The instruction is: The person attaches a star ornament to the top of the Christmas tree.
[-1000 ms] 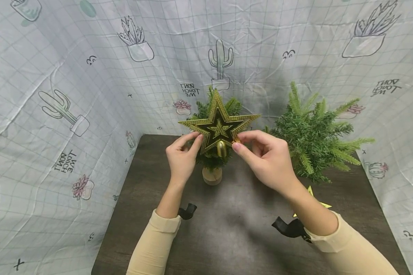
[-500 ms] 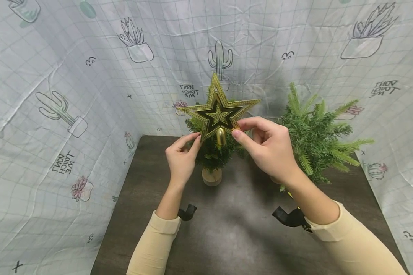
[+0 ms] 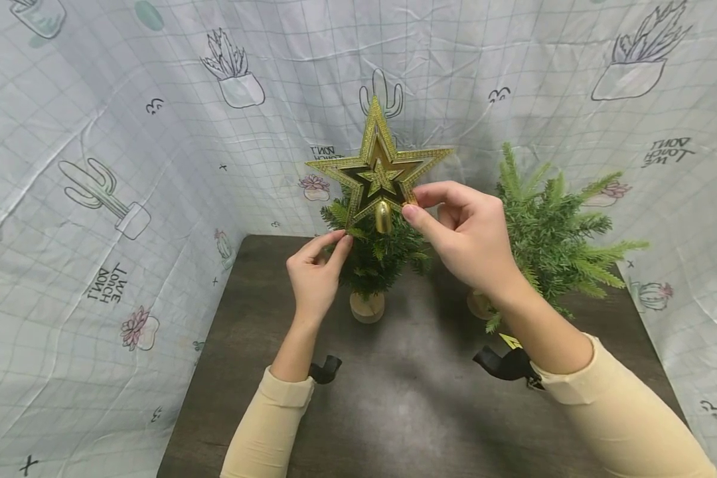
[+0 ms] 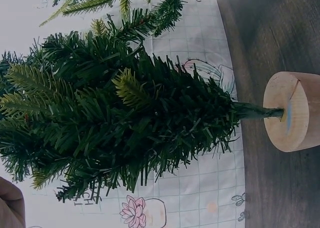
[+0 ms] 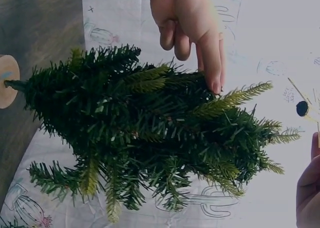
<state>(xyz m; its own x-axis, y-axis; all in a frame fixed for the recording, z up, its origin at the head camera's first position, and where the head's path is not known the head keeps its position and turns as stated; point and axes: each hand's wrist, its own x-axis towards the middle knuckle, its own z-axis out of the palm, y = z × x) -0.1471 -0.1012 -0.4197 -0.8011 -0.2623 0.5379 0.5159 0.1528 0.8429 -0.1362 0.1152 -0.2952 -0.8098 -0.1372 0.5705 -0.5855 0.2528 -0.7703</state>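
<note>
Two bare hands are busy over the table [image 3: 388,431], and from where I stand the right hand [image 3: 469,236] has the gold star [image 3: 380,176] pinched by its lower right point, thumb and forefinger closed on the edge with the other fingers curled in behind. The star is held upright above the small tree [image 3: 382,265], one point straight up, its gold tube [image 3: 384,218] hanging at the bottom; seen from the right wrist, a gap shows between it and the treetop. The left hand [image 3: 315,275] is at the tree's side, thumb and forefinger brought together at the tips on a sprig [image 3: 360,233], well below the star's upper point. That tree stands upright on a round wooden base [image 3: 367,308]. Over beyond the right arm is a bushier tree [image 3: 556,226], with another wooden base [image 3: 480,305] partly hidden beside the forearm. Near the right wrist a bit of a yellow piece [image 3: 510,340] peeks out on the table, mostly covered. Both cream sleeves [image 3: 269,421] end short of black straps [image 3: 326,369] at the wrists, and a pale curtain [image 3: 311,40] printed with cacti and grid lines hangs around the table.
</note>
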